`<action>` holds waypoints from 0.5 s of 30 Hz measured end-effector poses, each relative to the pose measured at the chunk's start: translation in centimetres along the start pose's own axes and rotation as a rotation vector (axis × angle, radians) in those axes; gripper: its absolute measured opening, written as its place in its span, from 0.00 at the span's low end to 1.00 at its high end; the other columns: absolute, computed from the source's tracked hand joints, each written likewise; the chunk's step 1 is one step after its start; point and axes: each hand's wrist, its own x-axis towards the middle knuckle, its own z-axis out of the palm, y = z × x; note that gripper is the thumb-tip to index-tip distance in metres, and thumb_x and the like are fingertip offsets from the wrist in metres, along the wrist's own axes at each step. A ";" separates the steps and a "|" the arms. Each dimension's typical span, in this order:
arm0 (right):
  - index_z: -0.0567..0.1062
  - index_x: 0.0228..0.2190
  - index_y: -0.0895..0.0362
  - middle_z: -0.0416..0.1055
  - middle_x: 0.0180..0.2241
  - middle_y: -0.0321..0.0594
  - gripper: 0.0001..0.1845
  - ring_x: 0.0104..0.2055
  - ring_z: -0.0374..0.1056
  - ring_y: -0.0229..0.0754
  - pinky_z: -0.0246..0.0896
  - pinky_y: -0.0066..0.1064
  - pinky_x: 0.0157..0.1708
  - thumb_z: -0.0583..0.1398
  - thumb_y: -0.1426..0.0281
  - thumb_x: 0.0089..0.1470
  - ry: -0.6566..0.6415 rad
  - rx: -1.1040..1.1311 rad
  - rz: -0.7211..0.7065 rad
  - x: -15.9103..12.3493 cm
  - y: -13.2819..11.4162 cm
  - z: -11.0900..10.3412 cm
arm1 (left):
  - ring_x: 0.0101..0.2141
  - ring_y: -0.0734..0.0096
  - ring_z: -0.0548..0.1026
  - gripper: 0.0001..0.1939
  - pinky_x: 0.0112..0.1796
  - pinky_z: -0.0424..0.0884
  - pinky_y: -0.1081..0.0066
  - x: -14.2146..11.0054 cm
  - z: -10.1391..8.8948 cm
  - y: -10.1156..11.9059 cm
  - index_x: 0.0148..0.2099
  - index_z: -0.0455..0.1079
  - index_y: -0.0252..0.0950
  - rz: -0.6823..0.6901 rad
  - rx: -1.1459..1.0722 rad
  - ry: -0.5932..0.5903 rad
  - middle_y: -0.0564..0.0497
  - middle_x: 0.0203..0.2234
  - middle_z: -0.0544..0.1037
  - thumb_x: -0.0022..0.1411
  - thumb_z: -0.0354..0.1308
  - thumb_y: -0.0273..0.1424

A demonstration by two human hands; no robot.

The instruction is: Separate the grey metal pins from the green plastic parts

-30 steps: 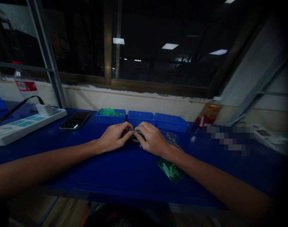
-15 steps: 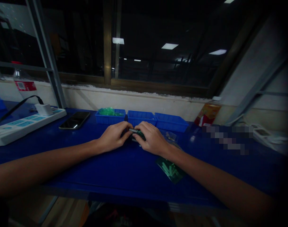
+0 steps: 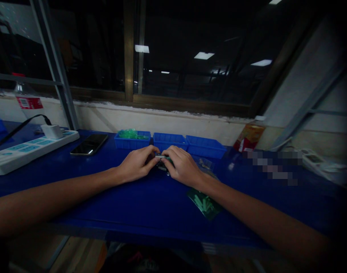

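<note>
My left hand (image 3: 138,163) and my right hand (image 3: 182,163) meet over the middle of the blue table (image 3: 127,212). Between their fingertips is a small grey, bar-shaped piece (image 3: 160,156), pinched from both sides. Some green shows by the right thumb, partly covered by the fingers, and its kind is unclear. Just below lie small dark and metallic parts (image 3: 162,168), too small to name. Under my right forearm, a green packet (image 3: 204,203) with pale green strips lies flat. A clear plastic bag (image 3: 205,164) rests behind the right wrist.
Along the wall stand a blue bin (image 3: 132,140) with green pieces and two more blue bins (image 3: 170,142). To the left are a phone (image 3: 90,144), a power strip (image 3: 33,150) and a bottle (image 3: 27,99). A drink bottle (image 3: 249,136) leans at the right.
The grey piece has tilted to lie more level, and less green shows by the right thumb. Both hands stay nearly in place.
</note>
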 end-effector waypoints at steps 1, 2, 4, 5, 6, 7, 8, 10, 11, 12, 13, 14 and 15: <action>0.66 0.33 0.59 0.66 0.31 0.43 0.08 0.34 0.61 0.40 0.55 0.33 0.35 0.49 0.69 0.57 0.000 -0.001 0.004 0.0 0.0 0.0 | 0.29 0.72 0.71 0.11 0.31 0.66 0.71 0.0 0.0 0.0 0.45 0.61 0.34 0.005 -0.005 0.007 0.51 0.30 0.72 0.61 0.47 0.33; 0.66 0.33 0.59 0.66 0.31 0.43 0.09 0.34 0.61 0.40 0.55 0.33 0.35 0.49 0.69 0.57 0.000 -0.002 0.009 0.0 0.0 0.0 | 0.29 0.72 0.71 0.11 0.31 0.66 0.71 0.0 0.1 0.0 0.45 0.60 0.35 0.012 -0.004 0.012 0.51 0.30 0.72 0.61 0.48 0.33; 0.66 0.32 0.60 0.66 0.30 0.42 0.10 0.33 0.60 0.39 0.55 0.33 0.34 0.48 0.69 0.57 -0.004 -0.008 0.014 0.0 0.0 0.0 | 0.29 0.72 0.70 0.09 0.30 0.66 0.71 0.0 0.1 0.0 0.43 0.61 0.35 0.025 0.009 0.021 0.51 0.30 0.72 0.60 0.48 0.31; 0.67 0.31 0.60 0.66 0.30 0.42 0.10 0.33 0.60 0.39 0.55 0.33 0.34 0.48 0.68 0.57 -0.005 -0.010 0.015 0.0 0.0 0.0 | 0.29 0.72 0.70 0.08 0.30 0.66 0.71 0.0 0.0 0.0 0.42 0.62 0.35 0.025 0.018 0.023 0.51 0.29 0.72 0.60 0.48 0.31; 0.67 0.31 0.59 0.66 0.30 0.42 0.11 0.33 0.60 0.39 0.55 0.33 0.34 0.48 0.68 0.57 -0.006 -0.009 0.017 0.1 0.0 0.0 | 0.28 0.72 0.70 0.07 0.30 0.66 0.71 0.0 0.0 0.1 0.41 0.62 0.35 0.023 0.026 0.022 0.51 0.28 0.72 0.61 0.47 0.31; 0.67 0.31 0.59 0.66 0.30 0.42 0.11 0.33 0.60 0.39 0.54 0.33 0.34 0.48 0.68 0.57 -0.006 -0.005 0.021 0.1 -0.1 0.0 | 0.28 0.72 0.70 0.07 0.31 0.66 0.71 0.0 0.0 0.1 0.40 0.62 0.35 0.023 0.034 0.019 0.52 0.28 0.72 0.61 0.47 0.31; 0.66 0.31 0.59 0.66 0.30 0.42 0.10 0.33 0.60 0.39 0.54 0.33 0.35 0.48 0.67 0.57 -0.007 0.002 0.025 0.1 -0.1 0.0 | 0.28 0.72 0.70 0.07 0.31 0.65 0.71 0.0 -0.1 0.2 0.40 0.63 0.35 0.024 0.044 0.015 0.52 0.28 0.72 0.62 0.46 0.31; 0.66 0.32 0.59 0.66 0.31 0.42 0.09 0.34 0.60 0.40 0.55 0.33 0.36 0.49 0.68 0.57 -0.010 0.021 0.032 0.1 -0.1 -0.1 | 0.30 0.71 0.71 0.08 0.32 0.65 0.70 0.1 -0.1 0.2 0.39 0.64 0.35 0.028 0.062 0.013 0.51 0.29 0.73 0.62 0.46 0.31; 0.66 0.33 0.59 0.66 0.32 0.42 0.08 0.35 0.61 0.40 0.55 0.33 0.36 0.50 0.68 0.56 -0.009 0.028 0.035 0.1 -0.2 -0.1 | 0.30 0.70 0.71 0.08 0.33 0.65 0.70 0.1 -0.2 0.2 0.38 0.64 0.35 0.030 0.068 0.010 0.51 0.29 0.73 0.63 0.45 0.32; 0.65 0.33 0.59 0.66 0.32 0.42 0.08 0.35 0.61 0.40 0.55 0.33 0.36 0.51 0.68 0.56 -0.009 0.033 0.036 0.1 -0.2 -0.1 | 0.31 0.70 0.72 0.09 0.33 0.64 0.70 0.1 -0.2 0.2 0.38 0.64 0.35 0.031 0.073 0.007 0.51 0.30 0.74 0.63 0.45 0.32; 0.65 0.34 0.59 0.66 0.32 0.42 0.08 0.35 0.61 0.40 0.55 0.33 0.36 0.51 0.68 0.55 -0.007 0.035 0.034 0.1 -0.2 -0.1 | 0.31 0.70 0.72 0.09 0.33 0.64 0.70 0.1 -0.2 0.2 0.38 0.65 0.35 0.030 0.077 0.002 0.51 0.30 0.74 0.63 0.45 0.32; 0.65 0.34 0.59 0.66 0.32 0.42 0.08 0.35 0.61 0.40 0.55 0.33 0.37 0.52 0.68 0.55 -0.007 0.036 0.031 0.1 -0.1 0.0 | 0.31 0.70 0.72 0.10 0.33 0.64 0.70 0.1 -0.2 0.2 0.38 0.65 0.35 0.028 0.084 -0.001 0.51 0.30 0.74 0.63 0.45 0.32; 0.65 0.34 0.59 0.66 0.32 0.42 0.08 0.36 0.61 0.41 0.56 0.33 0.37 0.52 0.68 0.54 -0.007 0.035 0.026 0.1 -0.1 0.0 | 0.31 0.70 0.72 0.10 0.33 0.64 0.70 0.1 -0.2 0.1 0.38 0.65 0.35 0.027 0.095 -0.006 0.51 0.30 0.74 0.63 0.44 0.33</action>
